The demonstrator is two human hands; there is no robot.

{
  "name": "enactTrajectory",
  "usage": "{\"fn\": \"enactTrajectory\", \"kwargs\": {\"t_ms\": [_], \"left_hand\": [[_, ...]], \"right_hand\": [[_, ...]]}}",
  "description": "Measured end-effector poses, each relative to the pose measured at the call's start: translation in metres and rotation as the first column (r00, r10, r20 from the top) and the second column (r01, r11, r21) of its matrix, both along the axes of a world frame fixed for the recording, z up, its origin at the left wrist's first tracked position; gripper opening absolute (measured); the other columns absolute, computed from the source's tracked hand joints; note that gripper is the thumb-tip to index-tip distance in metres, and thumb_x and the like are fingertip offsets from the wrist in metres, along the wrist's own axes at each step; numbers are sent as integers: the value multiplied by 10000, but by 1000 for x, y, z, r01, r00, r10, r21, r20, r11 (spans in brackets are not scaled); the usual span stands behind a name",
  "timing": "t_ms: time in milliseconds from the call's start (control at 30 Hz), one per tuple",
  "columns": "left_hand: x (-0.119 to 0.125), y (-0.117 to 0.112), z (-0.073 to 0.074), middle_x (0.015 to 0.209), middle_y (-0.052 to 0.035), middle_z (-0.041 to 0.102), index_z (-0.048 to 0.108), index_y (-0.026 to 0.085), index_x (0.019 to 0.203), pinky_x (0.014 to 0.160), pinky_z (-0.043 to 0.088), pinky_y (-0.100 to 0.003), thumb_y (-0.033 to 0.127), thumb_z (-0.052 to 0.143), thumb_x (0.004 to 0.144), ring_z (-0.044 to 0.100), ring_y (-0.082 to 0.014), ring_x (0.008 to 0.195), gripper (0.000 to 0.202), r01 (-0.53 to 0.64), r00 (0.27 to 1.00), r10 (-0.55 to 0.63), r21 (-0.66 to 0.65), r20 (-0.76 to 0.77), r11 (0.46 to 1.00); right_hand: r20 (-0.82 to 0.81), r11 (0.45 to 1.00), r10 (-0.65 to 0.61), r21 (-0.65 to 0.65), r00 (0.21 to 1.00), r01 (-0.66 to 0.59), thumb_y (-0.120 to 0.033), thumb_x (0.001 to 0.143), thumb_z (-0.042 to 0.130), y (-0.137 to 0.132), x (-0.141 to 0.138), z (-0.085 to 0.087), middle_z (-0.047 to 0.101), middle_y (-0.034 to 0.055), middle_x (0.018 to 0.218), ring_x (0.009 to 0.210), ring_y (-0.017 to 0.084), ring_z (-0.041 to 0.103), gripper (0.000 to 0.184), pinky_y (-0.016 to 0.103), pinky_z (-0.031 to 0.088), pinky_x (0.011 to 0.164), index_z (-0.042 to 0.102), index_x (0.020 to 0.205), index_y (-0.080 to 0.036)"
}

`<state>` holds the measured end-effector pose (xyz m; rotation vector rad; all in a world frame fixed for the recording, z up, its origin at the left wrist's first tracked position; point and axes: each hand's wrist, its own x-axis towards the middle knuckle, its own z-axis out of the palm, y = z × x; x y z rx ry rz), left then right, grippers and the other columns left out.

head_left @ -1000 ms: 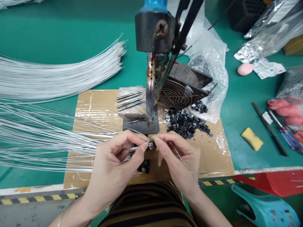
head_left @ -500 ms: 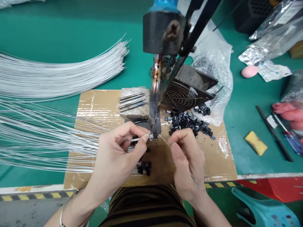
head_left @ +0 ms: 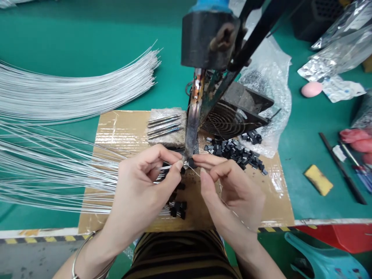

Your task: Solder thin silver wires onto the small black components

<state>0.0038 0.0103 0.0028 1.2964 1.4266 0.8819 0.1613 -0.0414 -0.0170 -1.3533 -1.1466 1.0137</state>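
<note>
My left hand [head_left: 145,188] pinches a white wire between thumb and index finger, right under the tip of the mounted soldering iron [head_left: 192,128]. At the wire's end sits a small black component [head_left: 192,162], partly hidden by fingers. My right hand [head_left: 235,193] pinches a thin strand of solder wire [head_left: 194,170] between thumb and finger. The strand runs from the iron's tip back across the right palm. One right finger reaches out to the black component and seems to touch it. Below the left fingers lie white wires with black components [head_left: 178,209] on their ends.
A cardboard sheet [head_left: 122,128] covers the green table. A block with metal rods [head_left: 164,126], a fan [head_left: 229,118] and a pile of black components [head_left: 235,151] surround the iron. White wire bundles [head_left: 87,93] lie left; a yellow sponge [head_left: 318,180] lies right.
My right hand has moved left and stretched a finger out to the black component. The solder's end has come closer to the iron's tip. My left hand keeps its pinch, and the view has shifted slightly.
</note>
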Motion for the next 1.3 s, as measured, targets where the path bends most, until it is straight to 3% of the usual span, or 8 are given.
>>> {"fn": "enactTrajectory", "kwargs": {"t_ms": [400,700,1067,1300], "left_hand": [[2,2,6,753,15,777,761,215,773,504,401,-226,141,784,841,593,-97,570,103,-21,1000,21,26,13,999],[-2,0,8,774,30,768,764,229,802,497,397,-221,139,784,869,622,-97,594,113,-10,1000,11,53,-15,999],[-2,-2,4,826,40,792,758,239,802,554,473,-190,129,773,876,699,-110,697,133,-9,999,13,106,-34,994],[-1,-3,4,852,44,800,758,244,805,565,481,-189,125,771,875,715,-112,725,139,-6,999,13,132,-49,991]], "right_hand": [[32,1000,-15,18,999,15,-120,984,680,4,0,2,817,52,1197,1201,238,767,220,432,592,1084,590,843,-263],[23,995,-33,98,999,31,-59,966,679,6,-2,0,820,13,1191,1176,195,775,240,347,587,1061,622,848,-260],[82,991,-44,127,996,33,-72,969,675,6,-3,0,827,44,1180,1159,236,788,229,401,621,1031,621,852,-261],[72,989,-41,143,997,31,-57,963,677,6,-4,0,824,26,1184,1169,209,784,231,365,613,1033,625,864,-259]]}}
